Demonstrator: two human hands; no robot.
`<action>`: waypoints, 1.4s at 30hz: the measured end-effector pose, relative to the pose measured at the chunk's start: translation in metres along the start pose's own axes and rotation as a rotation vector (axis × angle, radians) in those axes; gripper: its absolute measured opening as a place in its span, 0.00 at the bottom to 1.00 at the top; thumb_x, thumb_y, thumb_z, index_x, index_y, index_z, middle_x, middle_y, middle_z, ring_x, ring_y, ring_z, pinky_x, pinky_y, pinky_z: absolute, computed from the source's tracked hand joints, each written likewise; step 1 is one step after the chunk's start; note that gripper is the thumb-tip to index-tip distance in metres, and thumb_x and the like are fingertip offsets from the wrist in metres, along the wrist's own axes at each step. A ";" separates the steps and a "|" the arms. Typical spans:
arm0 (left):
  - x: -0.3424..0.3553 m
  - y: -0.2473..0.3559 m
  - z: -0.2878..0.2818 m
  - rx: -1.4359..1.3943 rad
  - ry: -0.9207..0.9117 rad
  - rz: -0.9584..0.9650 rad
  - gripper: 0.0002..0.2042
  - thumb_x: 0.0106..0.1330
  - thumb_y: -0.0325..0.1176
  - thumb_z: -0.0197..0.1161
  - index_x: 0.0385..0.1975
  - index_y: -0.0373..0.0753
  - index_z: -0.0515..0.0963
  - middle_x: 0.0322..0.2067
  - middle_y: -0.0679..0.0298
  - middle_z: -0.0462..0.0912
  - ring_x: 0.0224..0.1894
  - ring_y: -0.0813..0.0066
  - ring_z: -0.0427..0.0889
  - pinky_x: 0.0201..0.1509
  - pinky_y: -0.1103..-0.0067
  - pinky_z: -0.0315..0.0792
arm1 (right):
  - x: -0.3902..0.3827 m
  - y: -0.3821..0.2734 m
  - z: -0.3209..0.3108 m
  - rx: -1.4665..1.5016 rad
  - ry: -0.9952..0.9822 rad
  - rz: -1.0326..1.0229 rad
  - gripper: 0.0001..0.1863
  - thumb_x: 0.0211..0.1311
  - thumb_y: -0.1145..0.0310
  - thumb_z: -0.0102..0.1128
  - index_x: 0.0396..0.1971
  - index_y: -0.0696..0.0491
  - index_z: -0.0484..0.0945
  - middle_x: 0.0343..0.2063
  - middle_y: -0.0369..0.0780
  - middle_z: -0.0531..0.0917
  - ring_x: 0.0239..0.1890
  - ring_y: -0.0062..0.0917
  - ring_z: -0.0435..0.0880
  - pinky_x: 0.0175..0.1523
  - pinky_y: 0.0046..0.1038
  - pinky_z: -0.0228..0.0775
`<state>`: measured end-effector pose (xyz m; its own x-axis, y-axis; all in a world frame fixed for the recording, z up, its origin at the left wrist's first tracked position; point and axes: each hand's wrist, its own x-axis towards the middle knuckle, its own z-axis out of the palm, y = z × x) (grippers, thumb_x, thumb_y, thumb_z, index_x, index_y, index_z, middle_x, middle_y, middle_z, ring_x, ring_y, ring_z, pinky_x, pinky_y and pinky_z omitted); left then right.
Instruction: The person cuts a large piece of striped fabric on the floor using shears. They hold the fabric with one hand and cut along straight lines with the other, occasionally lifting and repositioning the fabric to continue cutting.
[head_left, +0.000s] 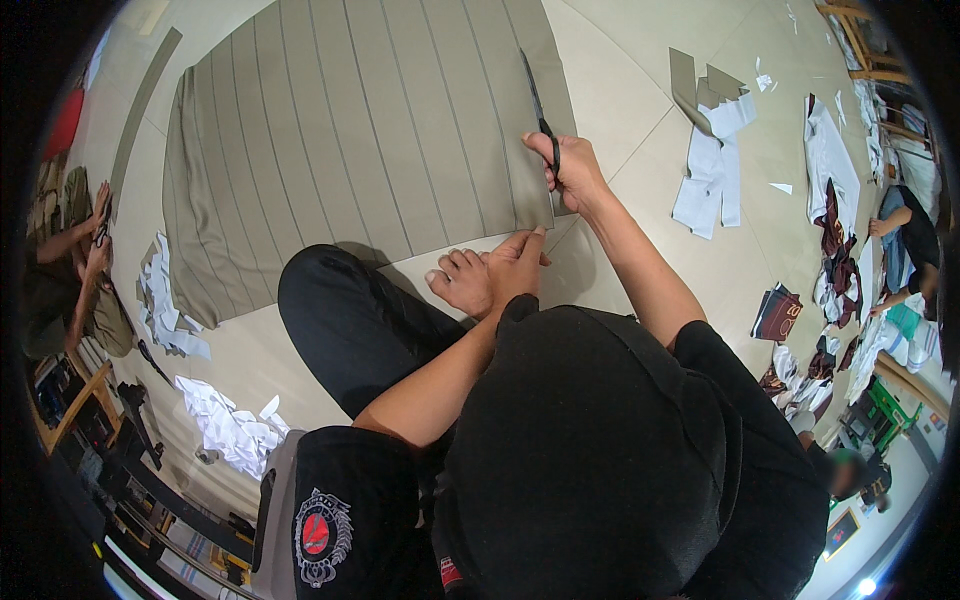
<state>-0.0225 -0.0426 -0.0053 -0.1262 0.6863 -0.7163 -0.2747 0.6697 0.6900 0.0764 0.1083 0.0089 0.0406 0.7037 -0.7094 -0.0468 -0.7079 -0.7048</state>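
A large olive-beige fabric (pixel 330 120) with dark stripes lies spread on the floor in front of me. My right hand (pixel 577 175) is closed round the handles of black scissors (pixel 538 100). The long blades point away from me, along a stripe close to the fabric's right edge. At the near right corner of the cloth, my left hand (pixel 517 255) is low with its fingers reaching out, the fingertips touching the edge. Part of that hand is hidden by its own wrist. A bare foot (pixel 462 282) rests just left of it, against the near edge.
Olive and white cut pieces (pixel 712 170) lie to the right. White scraps (pixel 228 425) lie at the lower left, and a long olive strip (pixel 143 110) at the far left. Another person's hands (pixel 98 235) hold scissors at the left rim. Garments and people fill the right rim.
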 end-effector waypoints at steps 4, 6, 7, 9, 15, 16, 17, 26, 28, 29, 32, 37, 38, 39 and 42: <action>0.001 -0.003 0.001 -0.046 -0.004 0.017 0.13 0.70 0.38 0.64 0.29 0.34 0.85 0.17 0.69 0.78 0.22 0.85 0.73 0.30 0.84 0.63 | 0.000 0.000 0.001 -0.015 -0.002 0.000 0.19 0.53 0.56 0.75 0.23 0.53 0.74 0.14 0.30 0.71 0.12 0.14 0.67 0.17 0.19 0.57; -0.004 0.010 0.002 -0.040 -0.001 0.008 0.13 0.70 0.38 0.64 0.29 0.33 0.84 0.17 0.69 0.78 0.22 0.84 0.73 0.30 0.84 0.63 | 0.000 0.001 -0.001 -0.003 -0.001 -0.001 0.19 0.53 0.56 0.75 0.23 0.53 0.74 0.14 0.30 0.71 0.12 0.14 0.67 0.17 0.19 0.57; -0.009 0.016 0.001 -0.020 0.004 -0.012 0.13 0.70 0.38 0.64 0.29 0.33 0.84 0.17 0.69 0.78 0.22 0.84 0.73 0.31 0.84 0.63 | 0.000 0.002 -0.002 -0.007 0.004 -0.003 0.19 0.53 0.56 0.75 0.23 0.53 0.74 0.14 0.30 0.71 0.12 0.14 0.67 0.17 0.19 0.57; -0.010 0.017 0.000 -0.017 0.005 -0.011 0.13 0.70 0.37 0.64 0.29 0.33 0.84 0.17 0.69 0.79 0.22 0.84 0.73 0.31 0.84 0.64 | 0.000 0.002 -0.001 -0.016 0.007 -0.006 0.19 0.53 0.56 0.75 0.23 0.53 0.74 0.14 0.30 0.71 0.12 0.14 0.67 0.17 0.19 0.57; -0.002 0.000 -0.001 -0.061 -0.006 0.022 0.13 0.70 0.37 0.64 0.30 0.33 0.84 0.17 0.69 0.79 0.23 0.84 0.73 0.31 0.84 0.63 | 0.000 -0.005 0.000 -0.052 0.006 0.004 0.20 0.53 0.55 0.75 0.22 0.52 0.73 0.15 0.30 0.70 0.13 0.14 0.67 0.18 0.20 0.58; -0.001 -0.001 0.000 -0.071 -0.005 0.018 0.13 0.70 0.37 0.64 0.30 0.33 0.84 0.17 0.69 0.79 0.23 0.84 0.73 0.31 0.84 0.63 | 0.001 -0.006 0.001 -0.042 0.000 -0.003 0.20 0.52 0.54 0.75 0.22 0.51 0.73 0.16 0.30 0.70 0.14 0.15 0.67 0.19 0.20 0.58; -0.001 0.000 0.001 -0.082 -0.006 0.015 0.13 0.70 0.38 0.64 0.30 0.33 0.84 0.17 0.69 0.78 0.23 0.85 0.73 0.31 0.84 0.63 | 0.004 -0.006 0.001 -0.032 -0.004 -0.011 0.20 0.52 0.54 0.74 0.22 0.51 0.73 0.16 0.30 0.70 0.14 0.15 0.67 0.19 0.21 0.58; -0.003 0.002 0.000 -0.066 -0.003 0.018 0.13 0.69 0.37 0.64 0.30 0.33 0.85 0.17 0.69 0.78 0.23 0.85 0.72 0.31 0.84 0.63 | 0.010 -0.015 0.005 -0.008 0.002 -0.001 0.21 0.51 0.54 0.75 0.21 0.51 0.72 0.16 0.30 0.70 0.13 0.15 0.67 0.18 0.21 0.58; -0.002 0.000 0.001 -0.061 -0.004 0.030 0.13 0.69 0.37 0.64 0.30 0.33 0.85 0.17 0.69 0.78 0.22 0.85 0.73 0.31 0.84 0.64 | 0.012 -0.015 0.005 -0.006 0.001 -0.003 0.20 0.51 0.55 0.75 0.21 0.51 0.72 0.15 0.30 0.70 0.13 0.15 0.67 0.18 0.21 0.57; -0.001 0.000 0.001 -0.058 -0.003 0.036 0.13 0.69 0.37 0.64 0.30 0.32 0.85 0.17 0.69 0.79 0.22 0.85 0.73 0.30 0.84 0.64 | 0.012 -0.015 0.005 -0.005 0.001 -0.002 0.20 0.51 0.55 0.75 0.21 0.51 0.72 0.15 0.30 0.70 0.13 0.15 0.67 0.18 0.21 0.57; -0.001 0.000 0.000 -0.044 0.003 0.027 0.13 0.69 0.37 0.64 0.30 0.33 0.85 0.17 0.69 0.79 0.22 0.84 0.74 0.30 0.84 0.64 | 0.013 -0.015 0.005 -0.004 0.001 -0.004 0.20 0.52 0.56 0.75 0.20 0.51 0.72 0.15 0.30 0.70 0.12 0.15 0.66 0.17 0.20 0.57; -0.001 0.001 0.000 -0.022 0.012 0.025 0.13 0.69 0.37 0.64 0.29 0.33 0.85 0.17 0.69 0.79 0.22 0.85 0.73 0.30 0.84 0.64 | 0.013 -0.015 0.006 -0.014 0.002 -0.007 0.20 0.52 0.56 0.75 0.20 0.51 0.72 0.15 0.30 0.70 0.12 0.14 0.66 0.17 0.20 0.57; -0.001 -0.001 0.000 -0.020 0.006 0.034 0.13 0.69 0.37 0.64 0.29 0.33 0.85 0.17 0.69 0.79 0.22 0.85 0.73 0.30 0.84 0.64 | 0.013 -0.014 0.005 -0.015 0.000 -0.011 0.20 0.53 0.57 0.75 0.20 0.51 0.72 0.15 0.30 0.70 0.12 0.14 0.66 0.17 0.20 0.57; 0.000 -0.002 0.000 -0.023 0.000 0.034 0.13 0.69 0.37 0.64 0.29 0.32 0.85 0.17 0.69 0.78 0.22 0.85 0.73 0.30 0.84 0.63 | 0.014 -0.013 0.004 -0.016 -0.002 -0.015 0.20 0.53 0.57 0.75 0.21 0.51 0.72 0.15 0.30 0.70 0.12 0.14 0.66 0.17 0.20 0.57; 0.001 -0.003 -0.001 -0.024 -0.008 0.034 0.13 0.70 0.37 0.64 0.29 0.32 0.84 0.16 0.69 0.78 0.22 0.84 0.72 0.29 0.84 0.63 | 0.014 -0.013 0.004 -0.004 -0.012 -0.010 0.19 0.53 0.57 0.75 0.21 0.51 0.72 0.14 0.30 0.70 0.12 0.14 0.67 0.17 0.20 0.58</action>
<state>-0.0229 -0.0445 -0.0083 -0.1281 0.7112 -0.6912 -0.2928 0.6388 0.7115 0.0737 0.1272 0.0079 0.0289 0.7114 -0.7022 -0.0426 -0.7010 -0.7119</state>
